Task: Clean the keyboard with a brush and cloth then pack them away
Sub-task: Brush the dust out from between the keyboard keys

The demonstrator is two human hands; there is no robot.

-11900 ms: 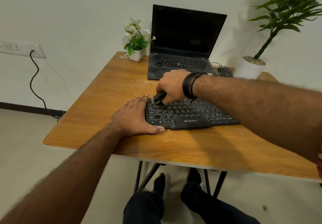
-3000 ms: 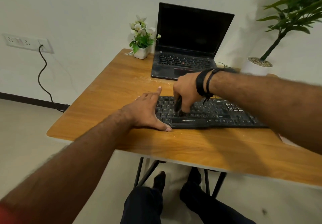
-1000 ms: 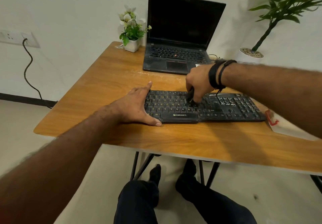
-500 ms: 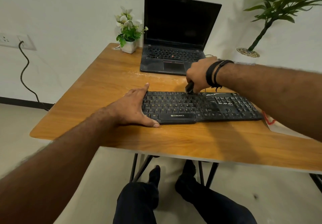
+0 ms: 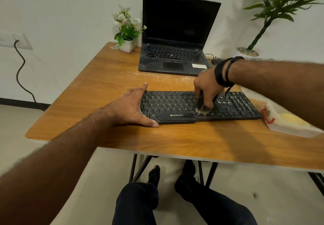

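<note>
Now the keyboard (image 5: 201,106) lies flat near the front of the bench (image 5: 175,140). The left hand (image 5: 130,108) rests flat on its left end, fingers straight, holding nothing. The right hand (image 5: 206,89) grips the brush (image 5: 201,106), with the bristles down on the keys near the middle. The keyboard looks light and stiff, so it could slide; pressing on one end should keep it put. The brush looks small, hard at the handle and soft at the tip. Hold it by the handle. A bag (image 5: 289,123) lies just past the right end.
</note>
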